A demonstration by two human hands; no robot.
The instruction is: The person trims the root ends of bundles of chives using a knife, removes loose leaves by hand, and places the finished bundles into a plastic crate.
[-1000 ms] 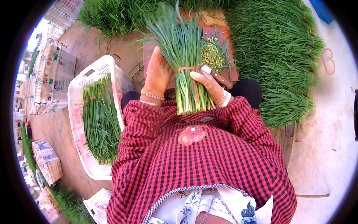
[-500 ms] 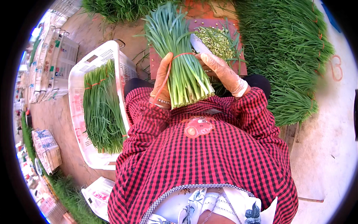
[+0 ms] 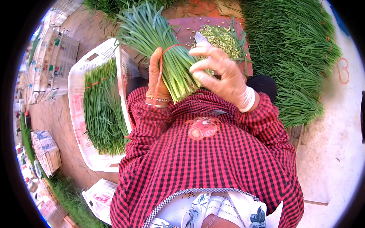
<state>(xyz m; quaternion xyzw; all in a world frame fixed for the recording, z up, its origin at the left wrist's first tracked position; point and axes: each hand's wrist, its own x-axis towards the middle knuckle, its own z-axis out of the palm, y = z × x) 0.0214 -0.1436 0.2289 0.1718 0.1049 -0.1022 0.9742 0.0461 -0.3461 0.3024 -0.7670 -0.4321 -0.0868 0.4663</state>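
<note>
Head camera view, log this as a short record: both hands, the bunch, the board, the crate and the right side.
Left hand: gripping the green bunch
Right hand: fingers spread beside the stalks; contact unclear
Bunch: tilted, leaves toward upper left, tied with a red band
Board: reddish board bearing chopped pieces
Crate: white crate, holding tied greens
Right side: piled greens
</note>
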